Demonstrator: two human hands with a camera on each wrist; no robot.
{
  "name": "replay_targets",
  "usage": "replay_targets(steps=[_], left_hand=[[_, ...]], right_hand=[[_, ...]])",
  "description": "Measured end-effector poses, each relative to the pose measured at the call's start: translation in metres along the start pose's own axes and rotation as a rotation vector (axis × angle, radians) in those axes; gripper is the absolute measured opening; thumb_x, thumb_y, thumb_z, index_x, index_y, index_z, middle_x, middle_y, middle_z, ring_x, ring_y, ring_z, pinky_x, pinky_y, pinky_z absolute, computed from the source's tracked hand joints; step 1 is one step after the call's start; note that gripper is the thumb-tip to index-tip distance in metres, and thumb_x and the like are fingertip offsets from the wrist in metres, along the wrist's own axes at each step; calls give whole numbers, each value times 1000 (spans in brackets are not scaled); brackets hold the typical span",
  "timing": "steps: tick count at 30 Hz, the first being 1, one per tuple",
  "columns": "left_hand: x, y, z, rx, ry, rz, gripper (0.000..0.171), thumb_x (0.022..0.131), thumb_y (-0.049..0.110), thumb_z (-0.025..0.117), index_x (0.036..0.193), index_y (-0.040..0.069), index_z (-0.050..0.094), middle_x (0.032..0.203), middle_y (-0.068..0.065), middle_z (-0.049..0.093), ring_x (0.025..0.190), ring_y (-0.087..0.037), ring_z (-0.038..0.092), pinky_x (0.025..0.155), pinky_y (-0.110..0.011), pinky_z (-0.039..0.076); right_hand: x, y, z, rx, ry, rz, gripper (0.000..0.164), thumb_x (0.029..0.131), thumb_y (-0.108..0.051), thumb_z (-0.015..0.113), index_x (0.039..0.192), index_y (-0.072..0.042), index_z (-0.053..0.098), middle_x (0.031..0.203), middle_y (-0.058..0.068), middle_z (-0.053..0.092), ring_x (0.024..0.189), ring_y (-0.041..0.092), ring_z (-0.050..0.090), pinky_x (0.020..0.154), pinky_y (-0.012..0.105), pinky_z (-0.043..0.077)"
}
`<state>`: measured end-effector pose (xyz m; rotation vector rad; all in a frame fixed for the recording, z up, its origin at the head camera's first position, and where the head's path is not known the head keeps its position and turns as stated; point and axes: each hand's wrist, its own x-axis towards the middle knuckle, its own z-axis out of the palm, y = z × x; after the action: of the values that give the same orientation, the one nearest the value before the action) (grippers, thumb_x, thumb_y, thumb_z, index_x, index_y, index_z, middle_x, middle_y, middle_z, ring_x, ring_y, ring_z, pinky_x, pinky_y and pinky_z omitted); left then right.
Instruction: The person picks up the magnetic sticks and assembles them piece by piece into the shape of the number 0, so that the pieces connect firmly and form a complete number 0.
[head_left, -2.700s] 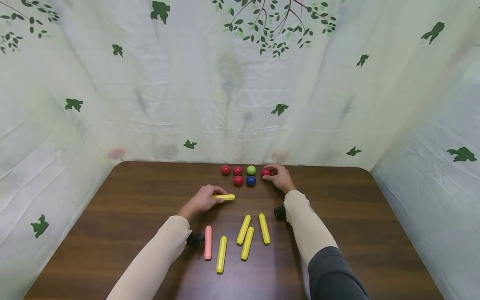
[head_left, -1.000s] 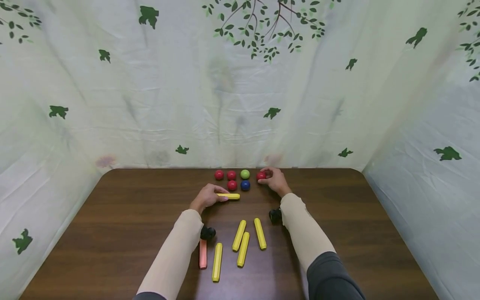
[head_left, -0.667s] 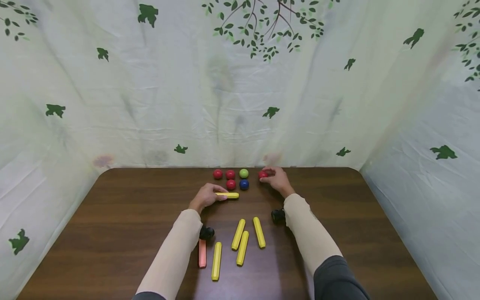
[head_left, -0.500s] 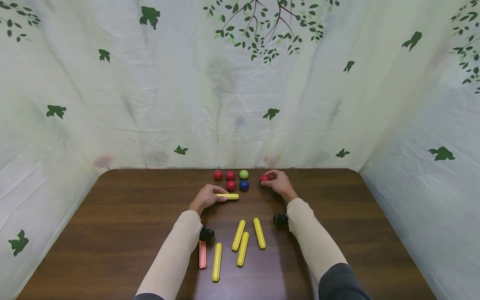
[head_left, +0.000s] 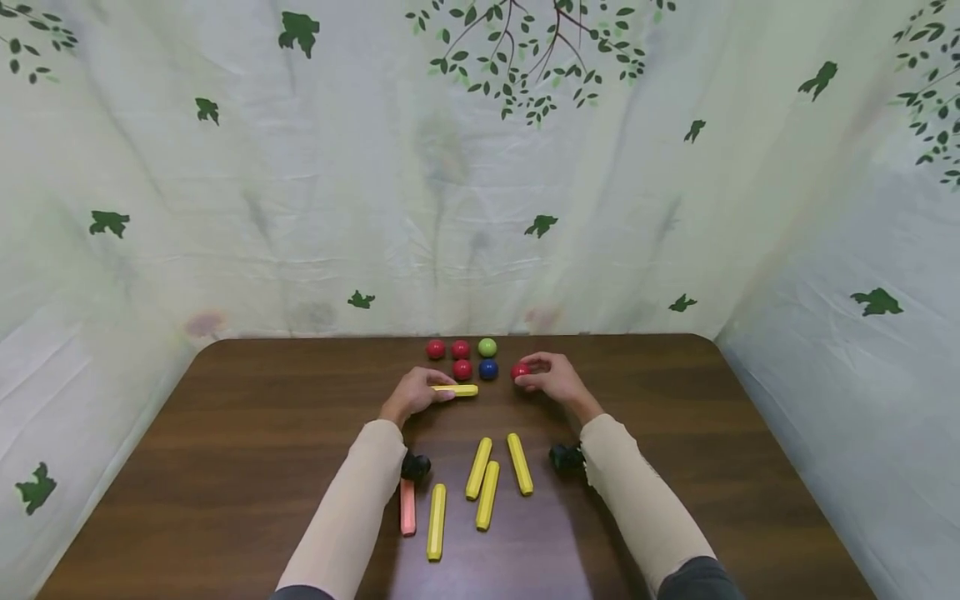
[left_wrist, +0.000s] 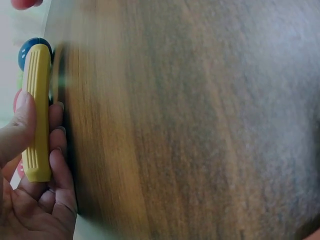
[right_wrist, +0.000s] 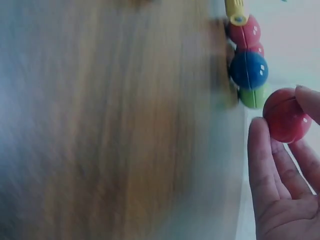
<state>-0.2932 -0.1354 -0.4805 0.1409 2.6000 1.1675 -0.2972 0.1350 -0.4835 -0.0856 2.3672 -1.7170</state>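
Behind the left hand (head_left: pixel 412 395), a cream sleeve (head_left: pixel 347 500) covers the forearm, with dark grey cloth (head_left: pixel 302 593) farther back. A black, rounded wrist camera (head_left: pixel 417 467) sits just behind the hand, on its inner side. Behind the right hand (head_left: pixel 553 377) comes a matching cream covering (head_left: pixel 641 500) — its edge slightly uneven — then a dark grey sleeve (head_left: pixel 701 581); a second black camera (head_left: pixel 566 458) sits inward.

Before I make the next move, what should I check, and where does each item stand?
1. Red ball gripped in right hand: ok, fingers and thumb on it.
2. Yellow stick gripped in left hand: ok, thumb across it.
3. Held ball apart from blue ball: ok, gap in head view.
4. Held ball off table: cannot tell.
5. Pink stick fully visible: not ok, left wrist camera hides its far end.
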Motion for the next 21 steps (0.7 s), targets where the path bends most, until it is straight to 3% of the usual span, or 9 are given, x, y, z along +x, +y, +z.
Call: replay_targets(steps=[6,13,21], left_hand=[[3,1,1,3,-19,-6,20,88,17,71,106,9,73,114,-9,65,105,-27,54,96,-44,41],[1,1,-2,13,-16,37,18,85,22,74,101,12,75,108,-8,67,99,-26,54,91,-42,43],[2,0,3,5,-4,8,19,88,17,71,105,9,74,113,-9,66,103,-27,53,95,-44,41]], right_hand=[[-5,0,10,19,-24,18,33,84,-2,73,114,4,63,109,18,63,85,19,65,78,36,56],[-2,-1,24,3,-78,47,30,83,-2,74,112,1,65,108,15,64,79,18,64,69,34,57],[0,0,32,-1,-126,52,31,82,3,72,112,4,64,104,16,64,74,18,65,69,34,57]])
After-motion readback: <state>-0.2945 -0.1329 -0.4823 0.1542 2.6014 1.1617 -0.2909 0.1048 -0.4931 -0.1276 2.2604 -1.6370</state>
